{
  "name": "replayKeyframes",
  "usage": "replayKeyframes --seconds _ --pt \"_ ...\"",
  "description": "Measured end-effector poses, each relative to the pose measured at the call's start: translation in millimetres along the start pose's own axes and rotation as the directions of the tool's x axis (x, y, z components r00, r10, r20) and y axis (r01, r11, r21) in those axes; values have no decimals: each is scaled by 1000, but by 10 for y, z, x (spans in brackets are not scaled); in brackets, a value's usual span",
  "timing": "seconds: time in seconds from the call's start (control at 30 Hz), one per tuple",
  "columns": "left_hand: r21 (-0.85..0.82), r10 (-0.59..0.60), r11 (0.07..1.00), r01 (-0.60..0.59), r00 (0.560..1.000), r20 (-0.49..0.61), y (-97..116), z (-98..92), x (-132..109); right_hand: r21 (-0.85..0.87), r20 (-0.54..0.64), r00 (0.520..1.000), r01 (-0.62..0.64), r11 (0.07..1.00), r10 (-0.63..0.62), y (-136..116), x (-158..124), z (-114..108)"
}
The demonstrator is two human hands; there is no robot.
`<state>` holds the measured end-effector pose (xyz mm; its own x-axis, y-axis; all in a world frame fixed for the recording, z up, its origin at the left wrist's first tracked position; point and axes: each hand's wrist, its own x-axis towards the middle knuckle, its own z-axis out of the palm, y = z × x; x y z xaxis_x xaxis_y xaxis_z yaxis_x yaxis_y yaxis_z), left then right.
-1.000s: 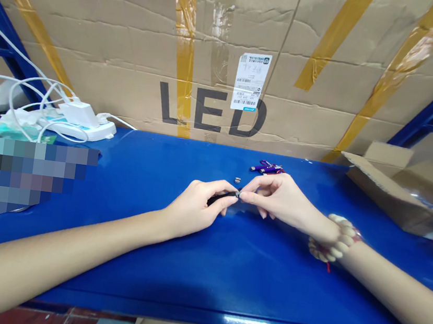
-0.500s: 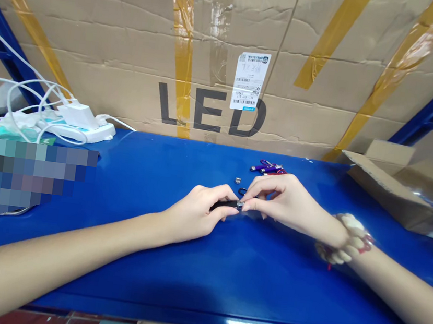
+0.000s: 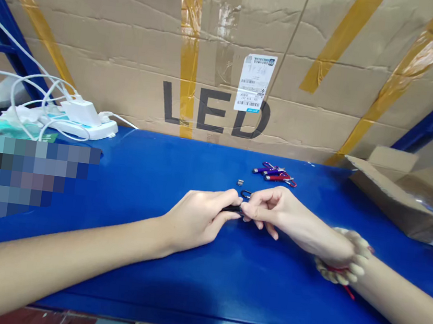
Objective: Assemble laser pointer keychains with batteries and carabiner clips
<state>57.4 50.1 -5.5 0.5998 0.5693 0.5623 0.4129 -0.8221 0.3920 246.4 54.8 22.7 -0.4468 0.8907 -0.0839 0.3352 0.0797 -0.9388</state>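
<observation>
A black tube [image 3: 231, 208] is between the two hands, above the blue worktop [image 3: 201, 286]. The grip of the left hand [image 3: 199, 215] is closed around the tube; the right hand [image 3: 276, 209] pinches the tube's right end. Just beyond the tube are a black clip [image 3: 246, 191] and a small metal piece [image 3: 240, 183]. Two purple tubes [image 3: 272, 172] and a red tube [image 3: 275, 178] lie beyond it, to the right. Well right of it stands an open cardboard box [image 3: 393, 197].
</observation>
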Motion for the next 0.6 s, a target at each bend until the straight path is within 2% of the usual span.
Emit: replayKeyframes --seconds 0.1,0.2,0.33,0.4,0.43,0.5,0.57,0.6 --pt "0 -4 1000 4 1000 -12 -8 5 10 80 31 998 -58 995 56 21 5 -10" --pt "-34 -32 999 32 999 8 -9 6 29 70 28 998 -52 996 50 40 12 -26" --pt "-69 -84 994 86 996 32 -14 5 65 -92 -14 1000 -3 996 2 33 31 -46" --pt "-83 -135 987 136 991 19 -20 6 85 -254 -78 993 67 965 -89 15 38 -64" --pt "-93 -161 982 161 987 8 -22 7 95 -349 -121 976 130 928 -182 5 40 -77" --pt "-127 -210 970 207 978 -10 -23 7 111 -530 -163 892 282 800 -422 -9 37 -109" --pt "-159 -240 959 235 971 -8 -22 4 121 -646 -104 778 421 637 -620 -13 30 -139" --pt "-168 -244 956 240 970 -2 -21 2 123 -674 -50 734 476 565 -677 -10 25 -152"
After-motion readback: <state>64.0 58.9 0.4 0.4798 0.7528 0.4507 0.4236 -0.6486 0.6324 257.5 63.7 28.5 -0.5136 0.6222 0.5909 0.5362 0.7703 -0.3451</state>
